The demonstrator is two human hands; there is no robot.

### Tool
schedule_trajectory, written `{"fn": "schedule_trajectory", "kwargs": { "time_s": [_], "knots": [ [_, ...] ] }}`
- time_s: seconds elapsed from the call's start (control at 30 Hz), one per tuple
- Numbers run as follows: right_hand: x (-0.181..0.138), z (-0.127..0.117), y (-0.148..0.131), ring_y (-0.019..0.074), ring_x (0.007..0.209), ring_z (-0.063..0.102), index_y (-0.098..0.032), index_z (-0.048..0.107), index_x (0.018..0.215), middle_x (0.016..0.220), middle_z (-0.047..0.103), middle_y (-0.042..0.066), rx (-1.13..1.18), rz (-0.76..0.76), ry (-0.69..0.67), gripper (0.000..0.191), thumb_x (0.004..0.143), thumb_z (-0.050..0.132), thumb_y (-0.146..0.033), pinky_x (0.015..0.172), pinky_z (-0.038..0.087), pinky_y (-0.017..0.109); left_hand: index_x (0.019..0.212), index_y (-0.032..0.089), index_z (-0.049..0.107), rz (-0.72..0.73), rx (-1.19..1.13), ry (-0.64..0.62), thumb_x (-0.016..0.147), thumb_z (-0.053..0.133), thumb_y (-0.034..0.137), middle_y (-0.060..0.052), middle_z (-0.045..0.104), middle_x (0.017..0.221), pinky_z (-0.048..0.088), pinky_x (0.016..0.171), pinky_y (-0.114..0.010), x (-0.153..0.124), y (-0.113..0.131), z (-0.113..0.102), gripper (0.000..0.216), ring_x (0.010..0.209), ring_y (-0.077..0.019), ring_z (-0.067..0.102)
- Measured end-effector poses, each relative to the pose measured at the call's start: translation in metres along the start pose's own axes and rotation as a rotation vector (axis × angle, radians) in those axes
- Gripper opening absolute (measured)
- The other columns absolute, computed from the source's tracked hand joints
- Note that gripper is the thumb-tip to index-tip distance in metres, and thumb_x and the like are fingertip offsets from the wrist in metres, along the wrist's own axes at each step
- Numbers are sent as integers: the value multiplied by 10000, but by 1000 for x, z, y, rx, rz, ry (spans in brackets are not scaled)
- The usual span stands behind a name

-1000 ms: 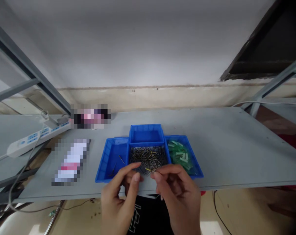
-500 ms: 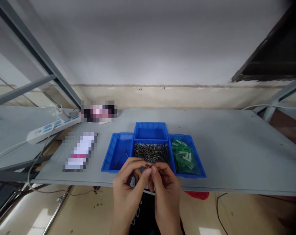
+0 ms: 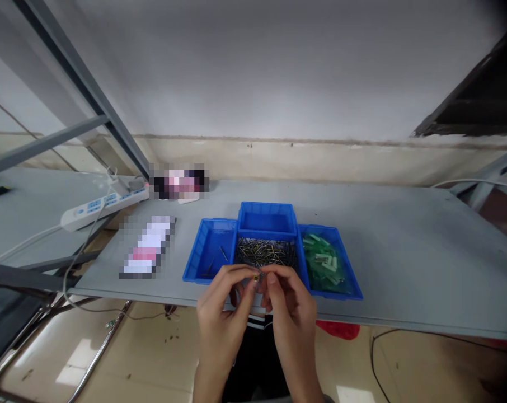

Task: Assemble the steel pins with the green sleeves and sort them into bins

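Left hand (image 3: 224, 302), near edge of table (image 3: 413, 257), thumb and index pinching a tiny brass-coloured part (image 3: 257, 277). Right hand (image 3: 293, 302) just beside it on the right, thumb and index bent in close to the part; can't tell if they grip anything. Part sits between the hands, over the near side of mid bin (image 3: 303, 262), which holds a heap of thin metal pins (image 3: 266, 252). Left bin (image 3: 214, 235): a few loose pins. Far bin (image 3: 267, 217) behind mid bin. Right bin (image 3: 355, 282): green bag (image 3: 323, 268) with pale pieces. Far left: power strip (image 3: 104, 206).
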State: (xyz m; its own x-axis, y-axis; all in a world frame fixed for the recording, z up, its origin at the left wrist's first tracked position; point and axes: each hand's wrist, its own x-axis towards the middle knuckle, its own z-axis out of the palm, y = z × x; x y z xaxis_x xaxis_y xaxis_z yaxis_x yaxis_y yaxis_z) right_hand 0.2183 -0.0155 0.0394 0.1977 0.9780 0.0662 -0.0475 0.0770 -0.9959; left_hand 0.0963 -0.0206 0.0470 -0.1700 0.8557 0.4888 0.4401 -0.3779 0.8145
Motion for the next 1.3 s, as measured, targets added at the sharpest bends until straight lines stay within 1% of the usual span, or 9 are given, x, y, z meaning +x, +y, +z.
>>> {"fn": "schedule_trajectory", "kwargs": {
  "time_s": [0.2, 0.37, 0.5, 0.73, 0.83, 0.97, 1.07, 1.2, 1.3],
  "knots": [
    [3, -1, 4, 168, 700, 671, -234, 767, 1039, 813, 734, 14, -188, -142, -39, 236, 1108, 603, -388, 637, 524, 265, 1115, 281, 805, -11, 89, 58, 1055, 704, 146, -10, 802, 1075, 562, 719, -257, 0, 2, -11, 179, 890, -144, 736],
    [18, 3, 9, 174, 690, 685, -224, 772, 1081, 870, 782, 37, -465, -284, -134, 210, 1105, 580, -307, 677, 524, 290, 1119, 269, 826, -61, 345, 243, 1047, 751, 248, -8, 789, 1053, 489, 617, -272, 8, 1, -31, 106, 686, -118, 619],
    [38, 14, 15, 192, 706, 695, -238, 775, 1101, 900, 799, 42, -731, -356, -133, 171, 1078, 605, -249, 676, 475, 304, 1208, 279, 822, -163, 489, 275, 1041, 757, 364, -12, 792, 1073, 440, 596, -281, 14, -9, -40, 198, 639, -124, 557],
    [55, 28, 20, 196, 678, 702, -261, 760, 1006, 824, 774, 3, -1020, -294, -176, 66, 973, 800, -221, 587, 310, 316, 1201, 287, 820, -370, 349, 397, 1053, 709, 444, -15, 804, 1036, 439, 610, -281, 20, -5, -36, 242, 719, -159, 623],
    [54, 30, 22, 189, 648, 693, -262, 740, 977, 809, 766, -12, -1020, -271, -168, 77, 972, 801, -214, 582, 283, 324, 1124, 290, 831, -385, 299, 369, 1062, 691, 457, -7, 808, 1029, 453, 624, -282, 20, -3, -33, 226, 745, -162, 634],
    [54, 31, 23, 181, 615, 672, -261, 718, 942, 772, 748, -15, -995, -299, -132, 81, 983, 743, -196, 569, 280, 326, 1072, 277, 827, -363, 226, 312, 1082, 662, 456, -21, 828, 1086, 505, 668, -284, 15, -8, -30, 243, 963, -205, 735],
    [50, 26, 17, 188, 627, 677, -254, 701, 949, 793, 752, -3, -922, -312, -71, 68, 992, 696, -202, 581, 351, 316, 1062, 279, 823, -329, 203, 289, 1087, 665, 387, -16, 827, 1058, 554, 747, -299, 12, -8, -28, 192, 994, -209, 754],
    [35, 8, -2, 165, 628, 690, -252, 679, 959, 841, 766, -10, -687, -357, -73, 62, 1006, 669, -212, 643, 502, 297, 1151, 307, 816, -107, 187, 92, 1058, 690, 234, -9, 814, 1082, 565, 705, -287, 15, 3, -25, 173, 872, -173, 738],
    [16, -9, -18, 142, 531, 659, -273, 691, 917, 745, 744, -43, -604, -384, -46, 94, 1008, 711, -256, 538, 502, 273, 1287, 310, 797, 64, 154, -87, 1050, 661, 142, -59, 787, 1304, 622, 895, -338, 18, 11, -18, 321, 1137, -224, 758]
  ]
}}
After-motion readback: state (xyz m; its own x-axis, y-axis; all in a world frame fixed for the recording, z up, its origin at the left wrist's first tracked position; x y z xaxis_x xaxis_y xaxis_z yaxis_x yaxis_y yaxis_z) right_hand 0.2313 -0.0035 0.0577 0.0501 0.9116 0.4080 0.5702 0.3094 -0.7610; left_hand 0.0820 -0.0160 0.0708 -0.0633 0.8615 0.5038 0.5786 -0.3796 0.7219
